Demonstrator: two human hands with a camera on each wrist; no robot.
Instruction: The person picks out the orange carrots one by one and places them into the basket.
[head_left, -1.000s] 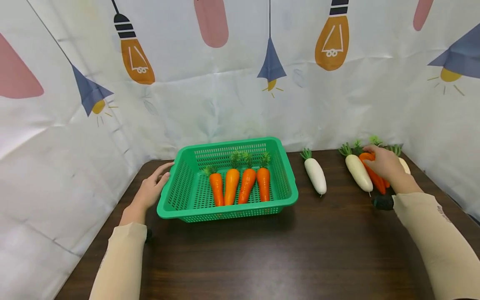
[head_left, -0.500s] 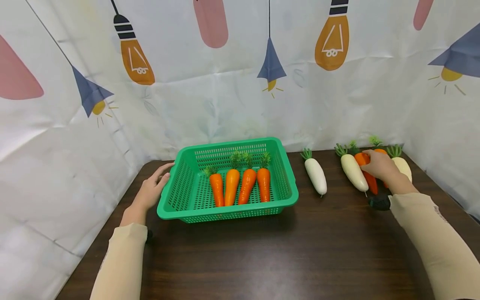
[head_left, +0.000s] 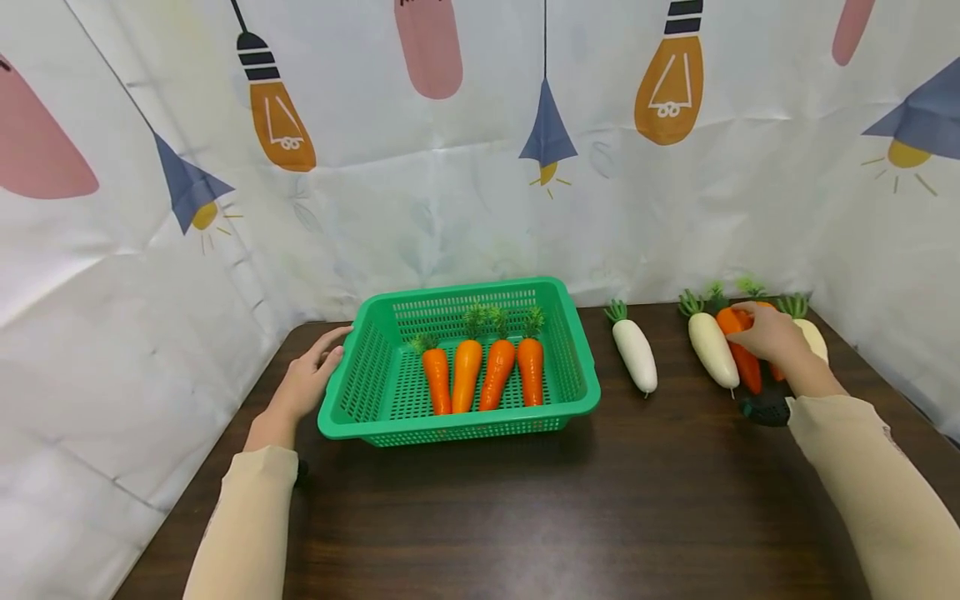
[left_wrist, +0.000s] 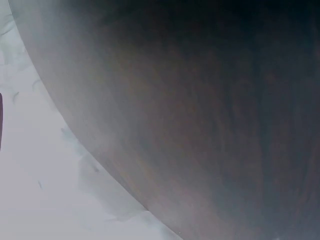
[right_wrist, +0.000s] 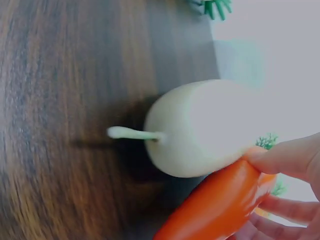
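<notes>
In the head view my left hand (head_left: 303,379) rests with relaxed fingers at the left rim of a green plastic basket (head_left: 457,427). Four-sided and slotted, it holds several orange carrots (head_left: 497,375) with leafy tops. Far to the right, my right hand (head_left: 776,337) grips an orange carrot (head_left: 750,367). The right wrist view shows the thumb on one side of this carrot (right_wrist: 212,207) and the fingers on the other. A cream-coloured radish (head_left: 713,350) with a thin root tip lies against its left side. Another carrot (head_left: 777,373) is partly hidden behind the hand.
A white radish (head_left: 635,358) lies alone between basket and right-hand group. Another cream radish (head_left: 813,340) sits at the far right. The dark wooden table (head_left: 525,517) meets a printed white cloth (head_left: 465,217) behind. Only tabletop (left_wrist: 190,125) and cloth fill the left wrist view.
My right hand has shifted slightly left, with the carrot and the cream radish beside it. More of the other carrot and the far-right radish shows now. The left hand stays at the basket.
</notes>
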